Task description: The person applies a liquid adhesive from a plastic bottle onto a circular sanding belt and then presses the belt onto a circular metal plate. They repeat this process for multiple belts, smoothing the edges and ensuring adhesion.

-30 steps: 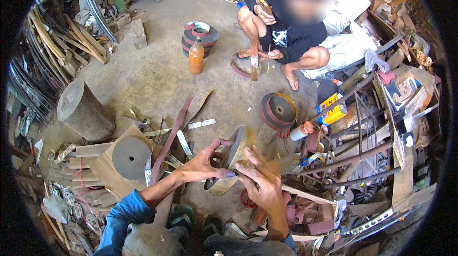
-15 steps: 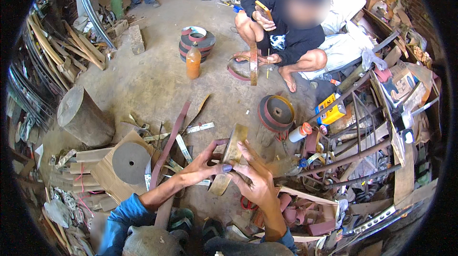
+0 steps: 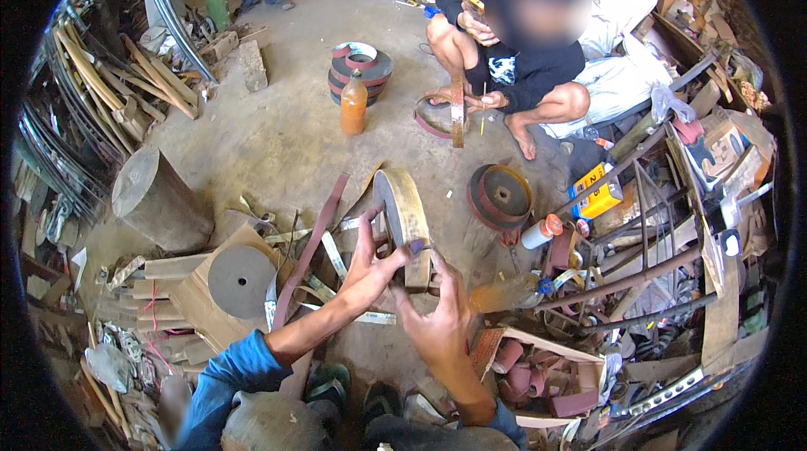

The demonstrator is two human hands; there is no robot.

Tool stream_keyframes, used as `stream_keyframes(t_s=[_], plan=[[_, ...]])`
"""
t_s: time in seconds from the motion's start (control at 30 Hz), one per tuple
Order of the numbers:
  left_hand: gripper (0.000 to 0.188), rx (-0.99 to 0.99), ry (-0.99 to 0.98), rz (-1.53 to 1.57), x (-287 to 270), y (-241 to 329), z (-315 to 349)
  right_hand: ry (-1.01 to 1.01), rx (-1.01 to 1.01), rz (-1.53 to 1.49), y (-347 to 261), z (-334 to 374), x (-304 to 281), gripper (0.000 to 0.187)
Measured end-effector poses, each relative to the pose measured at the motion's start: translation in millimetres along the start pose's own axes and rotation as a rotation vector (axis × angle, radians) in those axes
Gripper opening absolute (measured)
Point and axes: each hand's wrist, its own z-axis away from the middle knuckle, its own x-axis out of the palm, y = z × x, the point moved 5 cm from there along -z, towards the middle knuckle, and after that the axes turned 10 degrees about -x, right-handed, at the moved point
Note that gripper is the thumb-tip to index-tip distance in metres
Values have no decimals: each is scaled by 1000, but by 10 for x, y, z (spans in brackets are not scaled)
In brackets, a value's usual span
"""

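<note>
A thick grey disc with a yellowish rim (image 3: 414,214) stands on edge in the air before me, held between both hands. My left hand (image 3: 374,264) grips its left side and near edge, the thumb pressed on the rim. On the near right side, my right hand (image 3: 443,312) has its fingers against the lower rim; part of that contact is hidden. Left of my hands, a similar grey disc with a small centre hole (image 3: 241,281) lies flat on cardboard (image 3: 197,293). Between them, a long reddish-brown strip (image 3: 313,241) lies across the floor.
A person in dark clothes (image 3: 538,73) squats ahead, holding a phone and a banded strip. Red-banded discs (image 3: 361,81), an orange bottle (image 3: 353,110) and a banded wheel (image 3: 487,207) stand on the floor. Right are a box of reddish pieces (image 3: 580,405) and metal bars (image 3: 618,283).
The disc has tilted and turned, so its grey left face now shows. Its top has risen away from me. My right hand has shifted lower along the rim.
</note>
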Motion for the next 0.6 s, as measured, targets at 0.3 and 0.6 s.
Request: stream_keyframes(t_s=[0.3,0.6], plan=[[86,-232,230,313,-254,-115,-228,166,219,-181,50,142,-131,55],[72,13,252,741,-976,395,-311,535,519,-642,231,154,-196,37]])
